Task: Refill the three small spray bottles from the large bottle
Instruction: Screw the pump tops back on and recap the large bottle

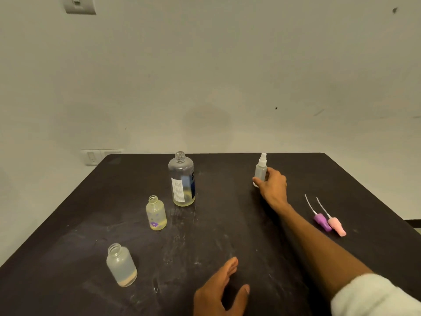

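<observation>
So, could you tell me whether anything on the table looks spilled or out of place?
Nothing spilled. The purple and pink spray heads lie loose at the right, off their bottles; the table shows pale smears and scuffs.

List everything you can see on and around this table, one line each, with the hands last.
Large bottle: one, clear with a white and blue label, uncapped, a little yellowish liquid at the bottom, upright at the far middle of the table.
Flowered small bottle: one, clear with purple flower print, uncapped, upright just nearer than the large bottle.
Frosted small bottle: one, uncapped, upright near the left front.
White spray bottle: one, sprayer fitted, far right.
Spray tops: two, purple and pink, lying side by side on the right.
Table: one, dark, scuffed.
Wall switch plates: two, white, on the left part of the wall.
Right hand: gripping the white spray bottle.
Left hand: open, empty, at the near edge.
</observation>
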